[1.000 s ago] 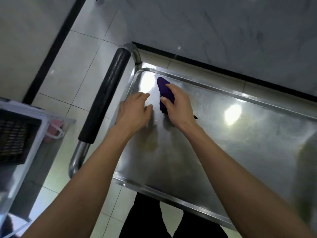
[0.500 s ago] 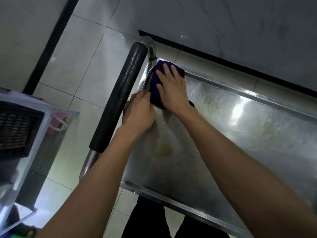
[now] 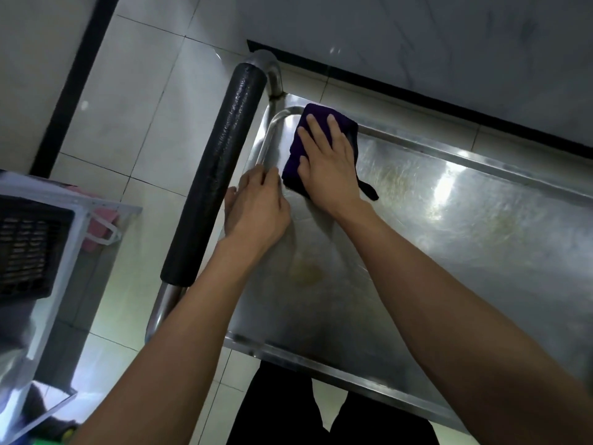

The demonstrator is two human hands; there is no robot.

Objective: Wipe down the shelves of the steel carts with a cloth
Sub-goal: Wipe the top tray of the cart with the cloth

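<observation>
Steel shelf (image 3: 449, 252) mid-frame: right hand (image 3: 327, 168) presses flat on the purple cloth (image 3: 321, 123) (corner first, probably); left hand (image 3: 256, 207) rests relaxed on the rim.

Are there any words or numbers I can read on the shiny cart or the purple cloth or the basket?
None. No words, numbers or labels show on the steel cart shelf, the purple cloth, the black handle or the dark basket.
</observation>
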